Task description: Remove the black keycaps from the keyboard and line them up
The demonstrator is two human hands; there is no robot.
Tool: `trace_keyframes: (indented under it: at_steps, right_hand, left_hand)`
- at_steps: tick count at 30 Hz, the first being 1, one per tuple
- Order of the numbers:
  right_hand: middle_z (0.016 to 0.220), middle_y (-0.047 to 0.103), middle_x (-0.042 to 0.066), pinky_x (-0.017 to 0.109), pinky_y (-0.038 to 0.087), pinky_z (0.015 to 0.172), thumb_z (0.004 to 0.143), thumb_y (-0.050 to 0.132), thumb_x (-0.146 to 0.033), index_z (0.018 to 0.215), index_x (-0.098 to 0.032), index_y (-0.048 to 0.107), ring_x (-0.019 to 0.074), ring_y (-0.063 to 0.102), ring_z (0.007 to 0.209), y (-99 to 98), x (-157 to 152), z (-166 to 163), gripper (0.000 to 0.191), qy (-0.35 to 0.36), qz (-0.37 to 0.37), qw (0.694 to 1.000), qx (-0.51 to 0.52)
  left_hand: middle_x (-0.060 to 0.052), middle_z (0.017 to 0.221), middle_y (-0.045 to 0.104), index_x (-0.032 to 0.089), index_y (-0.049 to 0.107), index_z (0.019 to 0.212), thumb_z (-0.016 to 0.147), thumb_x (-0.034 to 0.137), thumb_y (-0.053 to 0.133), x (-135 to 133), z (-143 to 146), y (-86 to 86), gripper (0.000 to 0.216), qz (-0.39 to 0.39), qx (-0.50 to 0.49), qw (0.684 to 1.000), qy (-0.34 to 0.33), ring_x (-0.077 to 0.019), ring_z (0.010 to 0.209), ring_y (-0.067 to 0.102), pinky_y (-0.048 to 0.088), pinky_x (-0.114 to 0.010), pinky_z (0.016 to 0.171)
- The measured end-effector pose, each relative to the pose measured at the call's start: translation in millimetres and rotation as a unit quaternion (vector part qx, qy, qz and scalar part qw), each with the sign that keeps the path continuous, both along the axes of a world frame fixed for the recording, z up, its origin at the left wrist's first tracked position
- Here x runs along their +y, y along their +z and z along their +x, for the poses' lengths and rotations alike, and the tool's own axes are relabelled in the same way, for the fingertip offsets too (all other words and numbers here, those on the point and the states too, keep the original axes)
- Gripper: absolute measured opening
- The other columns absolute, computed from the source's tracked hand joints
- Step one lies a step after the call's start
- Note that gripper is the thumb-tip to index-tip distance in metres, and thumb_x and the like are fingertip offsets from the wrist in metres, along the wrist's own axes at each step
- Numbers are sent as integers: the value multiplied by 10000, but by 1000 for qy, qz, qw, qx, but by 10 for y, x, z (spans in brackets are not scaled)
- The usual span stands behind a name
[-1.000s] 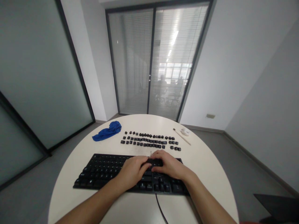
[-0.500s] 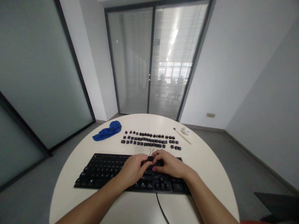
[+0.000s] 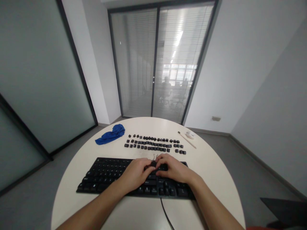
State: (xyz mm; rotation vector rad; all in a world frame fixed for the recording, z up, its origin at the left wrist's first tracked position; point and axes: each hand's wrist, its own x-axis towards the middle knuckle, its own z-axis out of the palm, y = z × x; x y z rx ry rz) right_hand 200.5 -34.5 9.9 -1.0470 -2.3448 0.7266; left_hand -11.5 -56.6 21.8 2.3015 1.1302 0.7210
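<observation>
A black keyboard (image 3: 107, 172) lies across the near part of the round table, keys facing up. Above its upper right part, my left hand (image 3: 135, 172) pinches a small black piece that looks like a keycap (image 3: 153, 163). My right hand (image 3: 172, 167) meets it from the other side, its fingers curled in against the same piece. Two thin bent wire prongs (image 3: 153, 157) stick out just beyond the fingertips; whether they join the piece is hidden. Both hands cover part of the keys beneath them.
Behind the keyboard, loose black keycaps (image 3: 153, 143) lie in several rows. A blue cloth (image 3: 111, 134) is at the back left of the table (image 3: 79, 204). A thin brush (image 3: 187, 139) and a small clear bag (image 3: 190, 134) lie at the back right. A cable (image 3: 165, 213) runs toward me.
The black piece between my fingertips has shifted and tilted slightly. My right fingertips have moved a touch to the left; the rest looks the same.
</observation>
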Motion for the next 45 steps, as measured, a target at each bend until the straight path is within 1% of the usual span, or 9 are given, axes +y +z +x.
trace_keyframes:
  at_steps: [13, 19, 23, 28, 32, 34, 39, 42, 45]
  right_hand:
    - [1067, 635, 26, 352, 435, 932, 760, 759, -302, 882, -243, 717, 211, 570, 1017, 17, -3, -12, 142, 0, -3, 1000, -6]
    - [1069, 645, 28, 355, 441, 933, 756, 756, -283, 908, -256, 732, 211, 586, 1006, 47, -24, -11, 156, 1, 0, 1000, -5]
    - [1042, 674, 35, 363, 439, 943, 800, 707, -288, 1006, -247, 710, 210, 595, 1005, 87, -53, -25, 211, -2, 23, 1000, 8]
    - [1055, 676, 41, 365, 446, 949, 864, 634, -317, 1261, -252, 563, 195, 608, 989, 161, -113, -91, 408, -68, 68, 988, 124]
    - [943, 695, 39, 334, 481, 857, 899, 585, -363, 1034, -224, 657, 187, 631, 890, 201, -122, -137, 208, -94, 80, 976, 181]
    - [874, 699, 43, 328, 493, 809, 891, 591, -394, 893, -204, 660, 184, 642, 834, 196, -95, -146, 203, -107, 53, 971, 209]
    - [758, 711, 33, 318, 505, 748, 808, 678, -474, 838, -180, 604, 177, 669, 748, 126, 5, -151, 305, -130, -89, 933, 324]
    - [718, 708, 21, 302, 492, 727, 790, 692, -493, 829, -174, 606, 163, 664, 704, 88, 26, -165, 333, -116, -141, 929, 322]
    - [740, 711, 23, 290, 483, 701, 803, 673, -507, 812, -171, 610, 154, 649, 690, 73, 16, -182, 342, -90, -164, 935, 301]
  left_hand:
    - [-17, 735, 641, 183, 653, 764, 942, 300, 485, 75, -29, -112, 272, 14, 0, 1000, -14, -171, 721, 573, 371, -254, 640]
    - [-15, 711, 623, 167, 614, 711, 934, 299, 488, 93, -33, -188, 288, -1, -82, 996, 40, -166, 686, 550, 393, -259, 643]
    - [-16, 731, 634, 164, 613, 746, 940, 305, 475, 109, -48, -183, 277, -23, -123, 991, 39, -167, 701, 559, 408, -257, 654]
    - [-6, 722, 587, 171, 596, 724, 923, 304, 516, 73, -46, -134, 253, 27, -87, 994, 53, -156, 686, 534, 384, -249, 627]
    - [-6, 732, 583, 177, 627, 740, 894, 305, 568, 53, -47, -100, 208, 48, -79, 994, 61, -155, 691, 539, 395, -259, 635]
    - [-7, 744, 591, 175, 631, 742, 879, 302, 587, 68, -59, -92, 192, 39, -118, 990, 69, -153, 699, 550, 415, -258, 637]
    - [-31, 858, 673, 165, 658, 880, 827, 299, 629, 145, -103, -126, 147, -80, -285, 952, 78, -173, 800, 624, 497, -266, 693]
    - [-41, 902, 690, 158, 668, 940, 760, 282, 703, 169, -118, -168, 222, -111, -359, 924, 73, -177, 831, 645, 520, -286, 763]
    - [-40, 907, 688, 165, 680, 988, 747, 254, 714, 168, -120, -193, 259, -121, -376, 917, 59, -169, 810, 649, 536, -278, 735]
